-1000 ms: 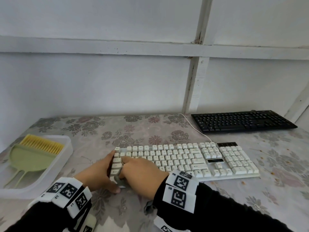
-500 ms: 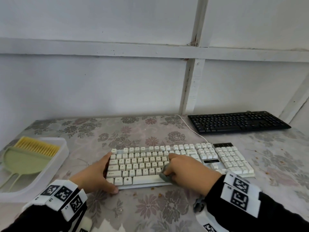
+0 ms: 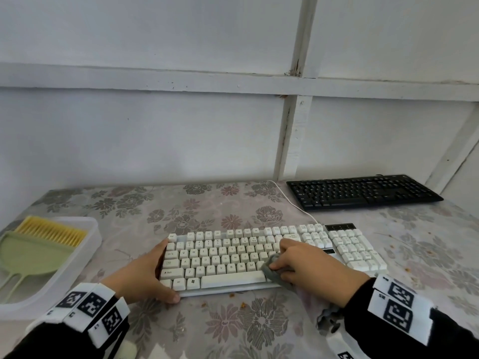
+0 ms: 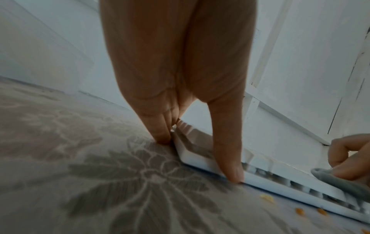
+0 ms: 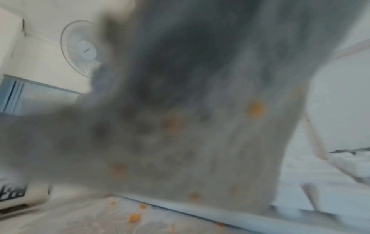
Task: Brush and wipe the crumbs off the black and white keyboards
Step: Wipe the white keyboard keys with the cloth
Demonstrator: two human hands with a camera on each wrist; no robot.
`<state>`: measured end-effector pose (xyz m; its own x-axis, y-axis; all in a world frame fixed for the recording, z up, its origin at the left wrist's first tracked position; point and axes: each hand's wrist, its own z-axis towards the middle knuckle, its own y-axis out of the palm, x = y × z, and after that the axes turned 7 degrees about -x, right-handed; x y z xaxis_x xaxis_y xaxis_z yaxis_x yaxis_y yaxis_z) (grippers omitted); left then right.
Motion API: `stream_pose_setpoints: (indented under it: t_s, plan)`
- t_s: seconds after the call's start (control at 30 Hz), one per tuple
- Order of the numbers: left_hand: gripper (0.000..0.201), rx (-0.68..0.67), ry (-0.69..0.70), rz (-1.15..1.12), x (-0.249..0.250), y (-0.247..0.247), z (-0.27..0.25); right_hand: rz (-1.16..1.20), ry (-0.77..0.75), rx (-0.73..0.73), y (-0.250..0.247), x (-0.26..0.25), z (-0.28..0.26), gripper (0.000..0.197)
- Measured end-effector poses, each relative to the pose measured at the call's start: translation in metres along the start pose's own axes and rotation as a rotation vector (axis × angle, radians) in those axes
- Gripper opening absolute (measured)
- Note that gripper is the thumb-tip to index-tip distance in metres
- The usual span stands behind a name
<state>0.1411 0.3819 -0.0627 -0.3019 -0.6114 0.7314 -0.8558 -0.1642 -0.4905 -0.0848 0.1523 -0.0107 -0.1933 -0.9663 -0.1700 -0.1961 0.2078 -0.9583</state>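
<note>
The white keyboard [image 3: 274, 257] lies flat on the worktop [image 3: 233, 325] in the lower centre of the head view. The black keyboard [image 3: 363, 191] lies well apart from it, at the upper right, near the wall.

The left hand [image 3: 140, 275] braces the white keyboard's left end: fingers straight along the side edge, thumb pressed on the front edge. This grip is spread, not curled. The right hand [image 3: 303, 263] pinches a grey cloth [image 3: 276, 272] against the keys at the right end of the letter block.

Handling, as a judgement:
- The white keyboard appears light and rigid, and is likely to slide on the smooth worktop cover. Hold it at the frame edges, not on the keys.
- The keys give under load. Wipe with light pressure.
- The cloth is soft and limp. Bunch it in the fingertips. Orange crumbs [image 5: 256, 109] cling to it.

Loose crumbs lie on the worktop just beside the front edge.
</note>
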Motion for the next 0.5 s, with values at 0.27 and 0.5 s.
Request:
stream_pose_setpoints:
  t_s: [0.27, 0.5]
  plan:
    - [0.142, 0.006, -0.003, 0.004, 0.002, 0.001, -0.001, -0.023, 0.064, -0.016, -0.004, 0.017, -0.013, 0.017]
    - [0.133, 0.014, -0.033, 0.026, 0.007, 0.002, -0.002, 0.059, 0.076, -0.002, -0.024, 0.026, -0.018, 0.021]
